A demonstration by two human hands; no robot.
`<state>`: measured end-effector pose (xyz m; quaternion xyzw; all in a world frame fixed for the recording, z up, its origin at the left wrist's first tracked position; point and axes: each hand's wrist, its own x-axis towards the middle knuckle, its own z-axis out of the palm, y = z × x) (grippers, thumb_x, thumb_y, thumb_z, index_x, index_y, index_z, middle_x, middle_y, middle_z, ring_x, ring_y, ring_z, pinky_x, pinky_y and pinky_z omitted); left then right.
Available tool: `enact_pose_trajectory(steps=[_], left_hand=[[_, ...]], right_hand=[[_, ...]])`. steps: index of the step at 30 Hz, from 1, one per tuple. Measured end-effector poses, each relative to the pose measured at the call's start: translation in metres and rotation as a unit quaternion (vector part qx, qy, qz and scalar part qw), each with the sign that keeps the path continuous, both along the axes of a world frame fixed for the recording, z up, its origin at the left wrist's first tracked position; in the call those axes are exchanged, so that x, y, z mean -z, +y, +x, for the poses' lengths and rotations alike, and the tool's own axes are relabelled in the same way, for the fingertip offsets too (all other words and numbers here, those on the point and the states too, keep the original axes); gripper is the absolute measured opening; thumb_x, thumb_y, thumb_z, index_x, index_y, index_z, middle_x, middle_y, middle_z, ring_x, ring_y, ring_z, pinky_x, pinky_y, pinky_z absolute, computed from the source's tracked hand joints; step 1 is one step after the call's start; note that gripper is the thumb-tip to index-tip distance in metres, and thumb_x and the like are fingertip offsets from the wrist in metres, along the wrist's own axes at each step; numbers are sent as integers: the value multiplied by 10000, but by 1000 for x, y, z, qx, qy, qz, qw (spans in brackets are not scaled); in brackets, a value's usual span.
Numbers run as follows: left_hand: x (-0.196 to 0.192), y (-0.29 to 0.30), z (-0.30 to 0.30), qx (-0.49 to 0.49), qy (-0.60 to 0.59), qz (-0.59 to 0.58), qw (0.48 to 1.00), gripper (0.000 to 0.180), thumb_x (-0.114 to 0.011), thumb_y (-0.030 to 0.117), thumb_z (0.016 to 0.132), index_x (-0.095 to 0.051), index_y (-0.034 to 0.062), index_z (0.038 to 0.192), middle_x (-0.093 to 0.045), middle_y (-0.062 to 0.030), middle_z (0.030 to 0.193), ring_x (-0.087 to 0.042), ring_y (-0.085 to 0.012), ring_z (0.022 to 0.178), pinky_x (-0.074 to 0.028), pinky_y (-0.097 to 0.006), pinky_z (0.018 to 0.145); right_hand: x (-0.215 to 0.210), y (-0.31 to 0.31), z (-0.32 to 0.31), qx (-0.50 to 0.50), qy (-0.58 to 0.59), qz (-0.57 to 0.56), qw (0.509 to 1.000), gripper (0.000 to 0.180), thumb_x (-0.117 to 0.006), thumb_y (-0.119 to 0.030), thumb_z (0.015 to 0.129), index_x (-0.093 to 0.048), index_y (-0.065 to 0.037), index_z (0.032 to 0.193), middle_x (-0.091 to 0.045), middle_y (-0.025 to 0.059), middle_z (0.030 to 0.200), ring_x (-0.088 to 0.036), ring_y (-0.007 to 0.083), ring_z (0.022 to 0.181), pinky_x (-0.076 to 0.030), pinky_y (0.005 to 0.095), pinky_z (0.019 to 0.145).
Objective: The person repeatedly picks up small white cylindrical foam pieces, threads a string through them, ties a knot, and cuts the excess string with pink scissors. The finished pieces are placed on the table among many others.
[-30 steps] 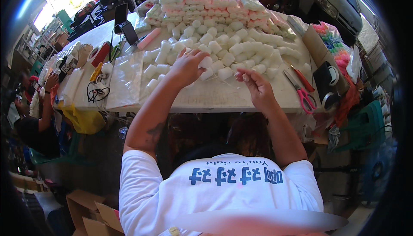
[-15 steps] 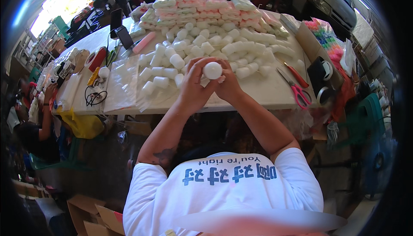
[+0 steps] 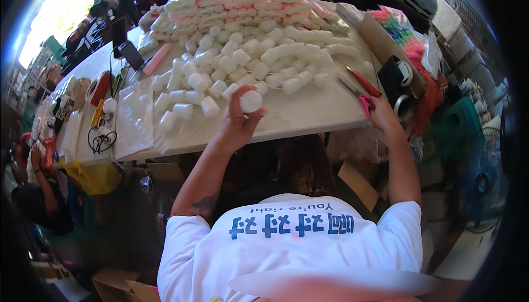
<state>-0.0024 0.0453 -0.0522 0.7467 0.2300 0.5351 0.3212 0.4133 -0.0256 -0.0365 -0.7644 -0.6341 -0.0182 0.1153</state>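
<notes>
We have one short white cylinder (image 3: 250, 101) in our left hand (image 3: 238, 123), pinched between thumb and curled fingers, its round end facing up toward us, just inside the table's near edge. Our right hand (image 3: 384, 116) is at the near right corner of the table (image 3: 308, 112), fingers at the pink handles of the scissors (image 3: 365, 103); we cannot tell whether they have closed around them. The blades point toward the far left, with a red-handled tool (image 3: 365, 82) just beside them.

The heap of white cylinders (image 3: 228, 65) fills the middle, backed by wrapped pink and pale bundles (image 3: 237, 5) along the far edge. Between heap and near edge we see a strip of bare tabletop, broader toward the right, giving room between our hands. A clear plastic sheet (image 3: 135, 117) covers the near edge's left part; a cardboard piece (image 3: 386, 48) lines the right edge.
</notes>
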Motion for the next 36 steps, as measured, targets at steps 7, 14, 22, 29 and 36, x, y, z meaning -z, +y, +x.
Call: enact_pose_trajectory(steps=[7,14,22,29,36], left_hand=[[-15,-12,-3,-62,12,-29,998,523,-791,151,762,-465,89,1166,-550,-59,938,-535,-162,816,-467,-310,724],[-26,-12,-8,-181,60,-33,981,474,-855,280,668,-552,55,954,-594,-104,877,-579,-280,798,-477,-369,691],[-24,-11,-8,-217,55,-8,975,475,-854,306,661,-557,57,935,-601,-108,844,-595,-305,798,-481,-391,690],[-22,-10,-2,-222,96,-29,970,317,-767,227,736,-577,79,942,-617,-127,875,-608,-331,834,-493,-407,710],[-25,-9,-8,-235,113,-27,965,302,-735,160,703,-580,82,950,-618,-142,917,-610,-350,861,-498,-409,724]], right_hand=[[-32,19,3,-4,-28,-229,973,568,-661,-109,638,-579,-19,1192,-648,248,971,-660,342,840,-527,388,753],[-28,2,-4,59,17,-175,983,434,-707,-107,609,-636,8,1022,-660,222,919,-659,337,830,-522,396,748],[-35,-23,-14,56,135,-169,975,528,-696,-29,681,-560,-29,1191,-661,149,914,-658,235,870,-525,357,758],[-59,-24,-160,-278,758,176,563,466,-651,-52,867,-436,-109,1276,-625,120,1094,-605,278,1051,-523,404,878],[-90,-8,-240,-389,615,269,631,396,-645,-118,886,-431,-92,1217,-614,124,1149,-582,296,1097,-459,411,934]])
